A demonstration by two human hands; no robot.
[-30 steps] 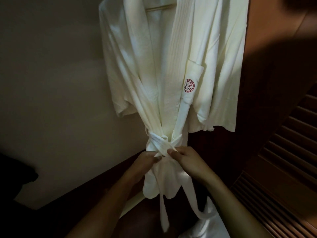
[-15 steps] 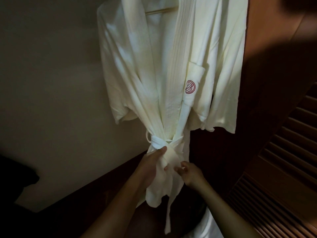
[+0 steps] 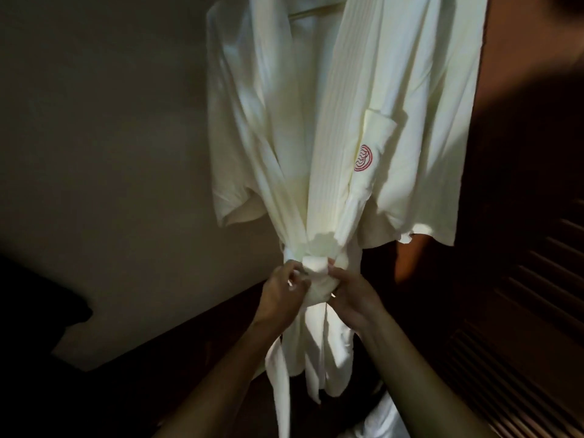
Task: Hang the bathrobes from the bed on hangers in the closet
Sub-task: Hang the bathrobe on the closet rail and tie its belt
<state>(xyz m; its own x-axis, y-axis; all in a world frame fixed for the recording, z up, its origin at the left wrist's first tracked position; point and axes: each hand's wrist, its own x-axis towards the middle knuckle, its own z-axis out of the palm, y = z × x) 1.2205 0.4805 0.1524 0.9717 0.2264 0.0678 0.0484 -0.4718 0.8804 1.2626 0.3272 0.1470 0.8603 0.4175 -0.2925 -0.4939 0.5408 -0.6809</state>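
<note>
A plain beige wall [image 3: 110, 153] fills the left. Beside it the left hand [image 3: 281, 292] pinches the white fabric belt [image 3: 316, 267] at its waist knot, fingers curled on the cloth. The cream-white cotton bathrobe [image 3: 347, 105] hangs on a pale wooden hanger [image 3: 316, 10], with a red round emblem [image 3: 362, 158] on its chest pocket. The right hand [image 3: 350, 295] grips the knot's other side. A dark brown louvred wooden closet door [image 3: 521, 311] stands at the right.

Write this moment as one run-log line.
bathrobe: hanging on hanger | belt: wrapped at waist | left hand: grips belt | right hand: grips belt | step: tying
</note>
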